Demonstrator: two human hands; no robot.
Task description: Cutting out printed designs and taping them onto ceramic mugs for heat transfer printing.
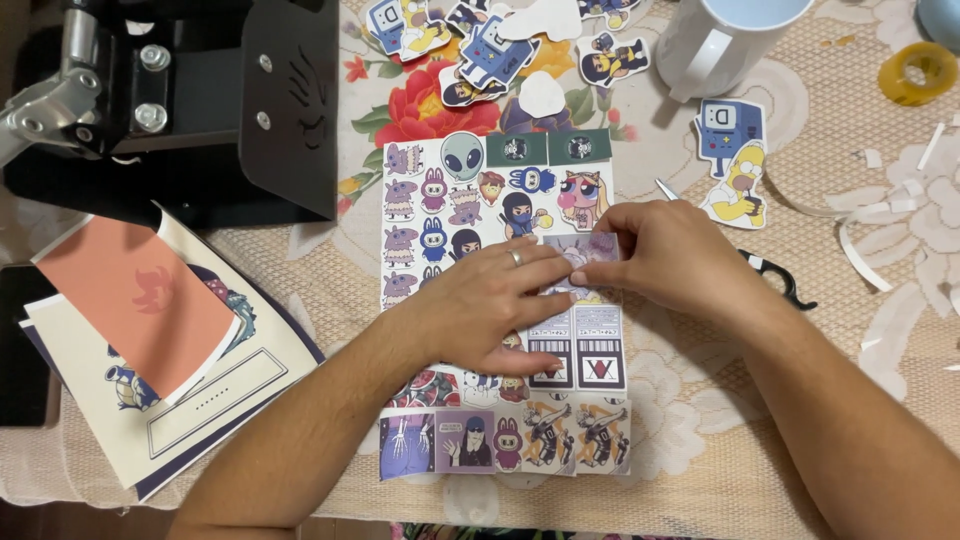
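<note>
Black heat press point(200, 100) top left on the worktop point(700, 440), printed papers point(170, 340) below it. White mug point(725, 40), yellow tape roll point(917, 72), loose cut-out stickers point(735, 165), black scissors point(775, 280) at right.

Both hands point(490, 300) point(665, 255) pressing small cutout point(590, 250) onto sticker sheet point(500, 300).

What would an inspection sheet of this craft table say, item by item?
Surface: lace tablecloth over a floral pattern.
Job's things: printed sticker sheet; left hand lies flat on it, right hand pinches a small sticker.
Clutter: cut-out stickers, paper strips, tape roll, white mug, black scissors, stacked prints.
Grips: both bare hands.
Cables: nothing seen.
Surroundings: black press machine.
</note>
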